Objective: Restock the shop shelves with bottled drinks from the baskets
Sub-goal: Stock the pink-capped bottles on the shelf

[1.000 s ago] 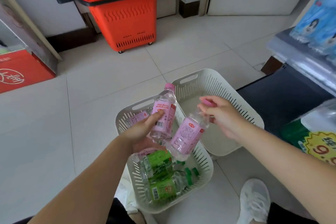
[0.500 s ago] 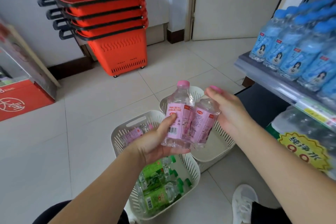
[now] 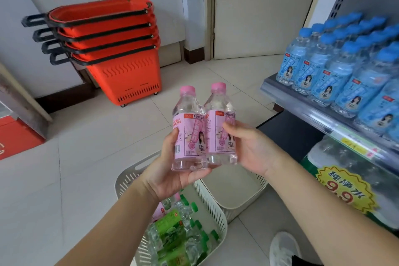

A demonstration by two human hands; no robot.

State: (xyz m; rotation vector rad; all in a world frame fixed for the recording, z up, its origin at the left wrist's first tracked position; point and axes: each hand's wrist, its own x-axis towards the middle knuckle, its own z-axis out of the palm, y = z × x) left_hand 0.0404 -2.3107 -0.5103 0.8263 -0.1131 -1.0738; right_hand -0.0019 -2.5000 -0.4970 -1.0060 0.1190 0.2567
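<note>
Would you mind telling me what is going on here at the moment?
A person is restocking drinks. The left hand grips one pink bottle and the right hand grips the other pink bottle, both upright and touching side by side above two white floor baskets. The nearer basket holds green-labelled bottles; the farther basket sits beside it. To the right, the shelf is lined with blue-capped bottles; neither pink bottle is on it yet.

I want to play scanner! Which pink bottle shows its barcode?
The pink bottle in the left hand: its barcode faces the camera. The other bottle in the right hand shows none.
</note>
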